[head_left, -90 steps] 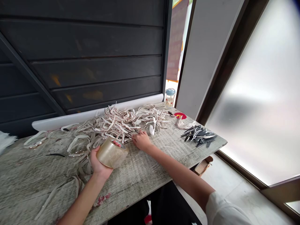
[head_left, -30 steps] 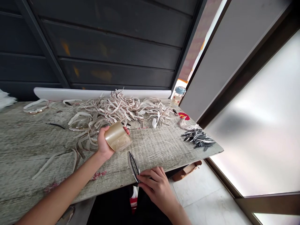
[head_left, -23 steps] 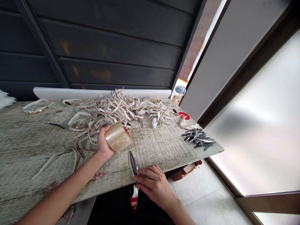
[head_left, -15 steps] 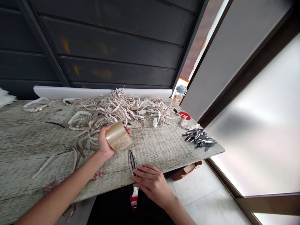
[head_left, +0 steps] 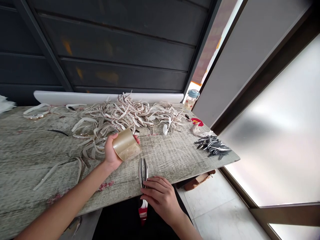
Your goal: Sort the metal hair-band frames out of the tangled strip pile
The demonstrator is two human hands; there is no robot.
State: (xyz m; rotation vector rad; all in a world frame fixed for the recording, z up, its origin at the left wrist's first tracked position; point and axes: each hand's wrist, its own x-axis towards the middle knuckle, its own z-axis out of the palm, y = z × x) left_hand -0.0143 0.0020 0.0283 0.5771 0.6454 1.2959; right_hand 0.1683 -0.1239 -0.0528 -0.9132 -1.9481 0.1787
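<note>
My left hand [head_left: 111, 154] is wrapped round a wide roll of clear tape [head_left: 125, 144], held tilted above the table. At the table's front edge my right hand [head_left: 161, 196] has its fingers together and closed on a small bundle of black and white strips [head_left: 143, 170]. The strips point away from me, bowed apart in the middle, and their near ends are partly hidden by my fingers. Below the edge, under the right hand, hangs a red and white piece [head_left: 143, 213]; whether it joins the strips I cannot tell.
A tangled heap of pale, shiny-edged strips [head_left: 125, 113] lies along the back of the weathered wooden table [head_left: 160, 156]. Black and white pieces [head_left: 213, 146] are piled at the right corner, near a red disc [head_left: 197, 122] and a blue-lidded bottle [head_left: 192, 99].
The far ends of the strips have swung slightly right and now stand straighter and more apart. My right hand has shifted a little; the left still holds the tape roll in place.
</note>
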